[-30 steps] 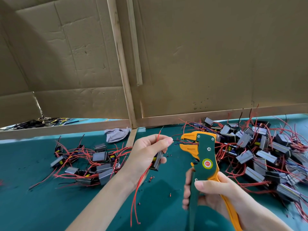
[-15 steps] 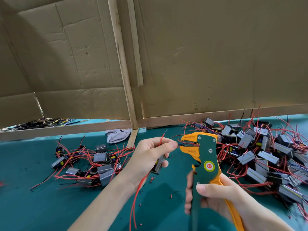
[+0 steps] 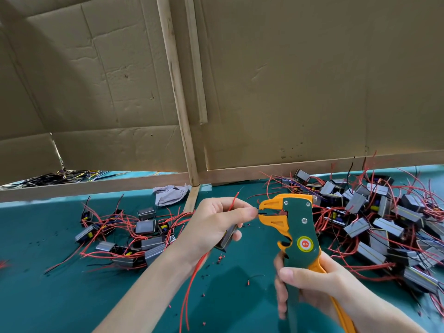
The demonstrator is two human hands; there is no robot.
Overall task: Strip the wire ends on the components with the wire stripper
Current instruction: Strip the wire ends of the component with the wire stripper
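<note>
Two big surfaces fill our view: a tall cardboard wall (image 3: 312, 80) at the back and a teal tabletop (image 3: 48, 296) below it. On the right of the tabletop lies a large heap of grey components (image 3: 384, 224) tangled in red leads, and on the left a smaller cluster (image 3: 134, 236). We judge these to be an unworked pile and a finished pile, though we cannot tell which is which.

Between them, the right hand (image 3: 312, 287) wraps its grip round the handles of a green and orange wire stripper (image 3: 295, 227). The tool's long axis rises from the handles nearest us to the head, and the mouth points left.

The left hand (image 3: 216, 224) meets it there. Its lower fingers curl round one component (image 3: 227, 237), while thumb and forefinger pinch a black wire end (image 3: 263, 213) that lies level and points right into the jaws, probably to steady it for the cut. A long red lead (image 3: 192, 284) dangles below the wrist. Tiny insulation scraps (image 3: 219, 259) dot the tabletop.
</note>
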